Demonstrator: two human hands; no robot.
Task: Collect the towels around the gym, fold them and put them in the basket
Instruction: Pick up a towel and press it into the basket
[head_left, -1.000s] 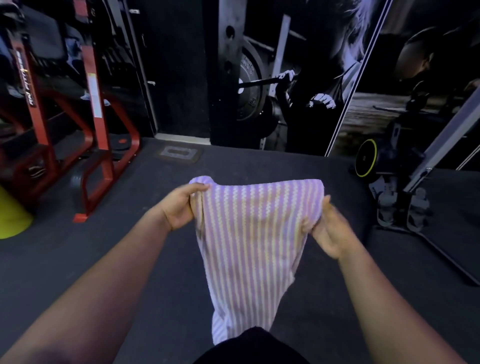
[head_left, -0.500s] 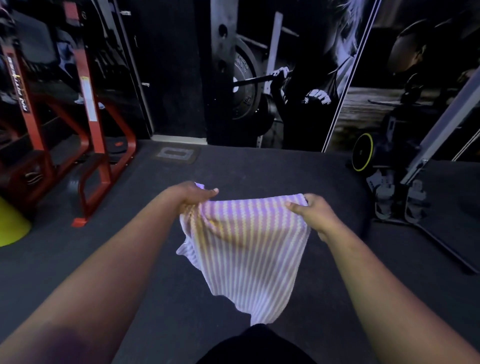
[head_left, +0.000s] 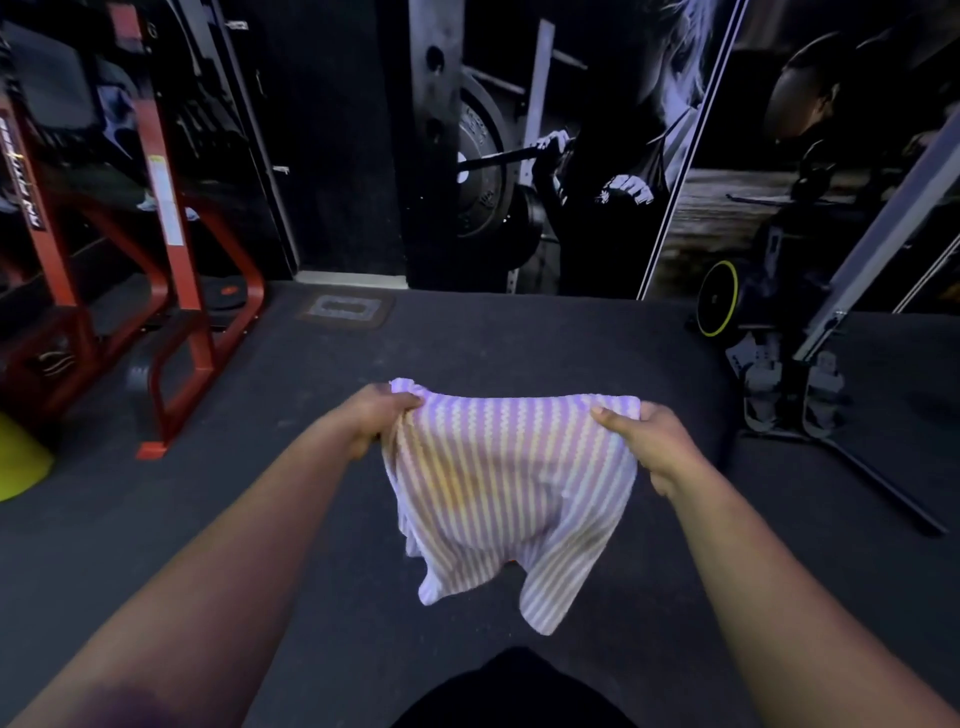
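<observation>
Towel (head_left: 511, 483) gripped at top corners by left hand (head_left: 375, 415) and right hand (head_left: 652, 441), hung above floor (head_left: 519, 338) right of red rack (head_left: 176, 270), apparently mid-fold, basket unseen, stowing judged still ahead.

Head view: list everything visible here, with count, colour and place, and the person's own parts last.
towel: one, white with purple stripes, held up at centre, lower edge hanging free
rack: one, red, left, on the floor
cone: one, yellow, far left edge, partly cut off
wheel: one, black with yellow rim, right, by a dark machine
mural: one, dark, back wall
floor: one, dark grey
left hand: grips the towel's top left corner
right hand: grips the top right corner
</observation>
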